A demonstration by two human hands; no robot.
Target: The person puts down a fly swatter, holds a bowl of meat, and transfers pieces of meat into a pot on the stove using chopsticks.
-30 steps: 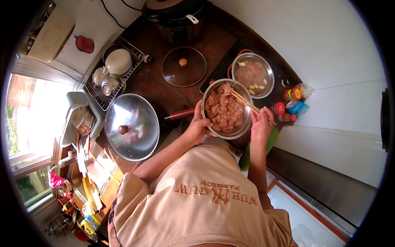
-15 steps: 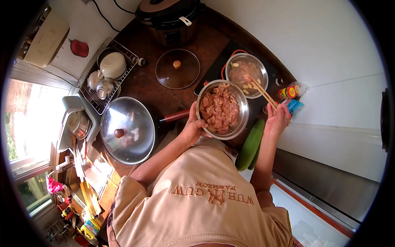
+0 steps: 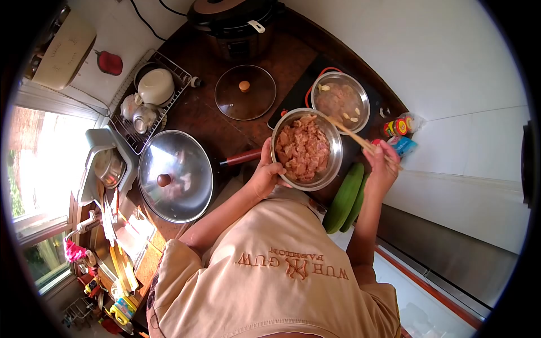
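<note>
My left hand [image 3: 267, 173] grips the near left rim of a steel bowl [image 3: 336, 152] that holds pieces of raw meat [image 3: 303, 147]. My right hand [image 3: 384, 163] is closed around a pair of wooden chopsticks [image 3: 357, 137], whose tips lie between the bowl and the pot behind it. That steel pot [image 3: 366, 107] stands on a black cooktop [image 3: 296, 100] and has pale meat in liquid with several light yellow pieces. Green vegetables [image 3: 345, 198], long and smooth, lie below the bowl, beside my right forearm.
A glass lid [image 3: 245, 104] lies behind the bowl. Left of me is a lidded wok [image 3: 176, 194] with a red-brown handle [image 3: 243, 157]. A dish rack [image 3: 179, 76], a cooker [image 3: 234, 34] and jars [image 3: 396, 127] stand around the counter's edges.
My right hand first carried the chopsticks from the bowl to the pot, then drew them back toward the bowl's rim. The bowl has shifted slightly left, uncovering more of the green vegetables.
</note>
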